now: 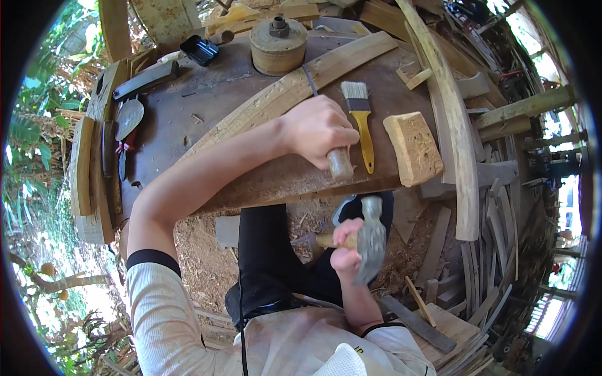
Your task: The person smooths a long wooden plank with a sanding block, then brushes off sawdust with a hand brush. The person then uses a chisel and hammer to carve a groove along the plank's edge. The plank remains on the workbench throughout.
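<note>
My left hand (318, 131) grips the wooden handle of a chisel (339, 163), whose thin metal blade (310, 80) reaches across a long curved wooden plank (263, 103) lying on the dark round workbench (207, 94). My right hand (345, 245) holds a steel hammer (370, 239) by its wooden handle, below the bench's near edge and just under the chisel's butt end. The hammer head stands apart from the chisel.
A yellow-handled paintbrush (360, 122) and a rough wood block (412, 148) lie right of the chisel. A round wooden disc with a bolt (278, 44) sits at the back. Curved planks (448, 119) and stacked slats (489, 250) crowd the right. Sawdust covers the ground.
</note>
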The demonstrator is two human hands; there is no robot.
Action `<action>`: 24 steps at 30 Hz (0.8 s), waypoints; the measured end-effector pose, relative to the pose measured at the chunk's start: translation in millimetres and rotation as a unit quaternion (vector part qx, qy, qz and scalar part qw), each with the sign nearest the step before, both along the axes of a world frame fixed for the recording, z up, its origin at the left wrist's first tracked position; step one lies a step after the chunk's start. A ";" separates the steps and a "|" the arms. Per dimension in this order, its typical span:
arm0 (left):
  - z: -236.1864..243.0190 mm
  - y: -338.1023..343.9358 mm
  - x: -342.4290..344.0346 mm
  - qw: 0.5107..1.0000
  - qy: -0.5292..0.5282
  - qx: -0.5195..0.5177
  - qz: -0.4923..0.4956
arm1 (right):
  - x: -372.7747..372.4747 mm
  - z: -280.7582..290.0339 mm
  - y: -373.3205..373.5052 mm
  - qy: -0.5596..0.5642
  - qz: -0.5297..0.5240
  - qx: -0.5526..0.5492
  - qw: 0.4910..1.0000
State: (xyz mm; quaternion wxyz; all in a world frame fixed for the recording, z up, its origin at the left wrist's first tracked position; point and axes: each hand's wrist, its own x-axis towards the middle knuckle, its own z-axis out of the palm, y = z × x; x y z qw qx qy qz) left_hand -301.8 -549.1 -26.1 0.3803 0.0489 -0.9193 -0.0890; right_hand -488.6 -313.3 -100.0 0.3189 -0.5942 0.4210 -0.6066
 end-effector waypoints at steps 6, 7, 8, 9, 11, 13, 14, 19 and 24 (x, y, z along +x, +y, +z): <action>0.7 16.6 -12.4 0.999 0.004 -0.004 -0.044 | 3.5 6.4 15.0 -0.112 0.050 -0.012 0.992; 0.4 17.0 -12.7 0.999 0.008 -0.002 -0.048 | 3.6 6.6 15.6 -0.115 0.051 -0.012 0.992; 0.2 17.2 -13.2 0.999 0.012 0.000 -0.052 | 2.5 7.2 17.0 -0.116 0.052 -0.012 0.992; 0.0 17.4 -14.0 0.999 0.012 -0.004 -0.052 | -0.5 8.1 19.1 -0.113 0.053 -0.010 0.992; -1.3 17.9 -12.9 0.999 0.012 -0.011 -0.048 | -3.9 15.5 21.6 -0.088 0.052 -0.013 0.995; -0.2 12.8 -13.3 0.998 0.021 -0.014 -0.051 | -6.8 28.2 27.3 -0.070 0.041 -0.040 0.996; 0.5 10.8 -13.6 0.998 0.025 -0.016 -0.053 | -4.2 34.0 29.6 -0.088 0.034 -0.087 0.992; 3.0 13.1 -14.8 0.999 0.014 0.006 -0.052 | 9.3 40.7 21.3 -0.182 0.020 -0.305 0.935; 2.4 10.8 -11.2 0.999 -0.006 0.015 -0.046 | -0.9 30.2 11.3 -0.007 0.002 -0.008 1.000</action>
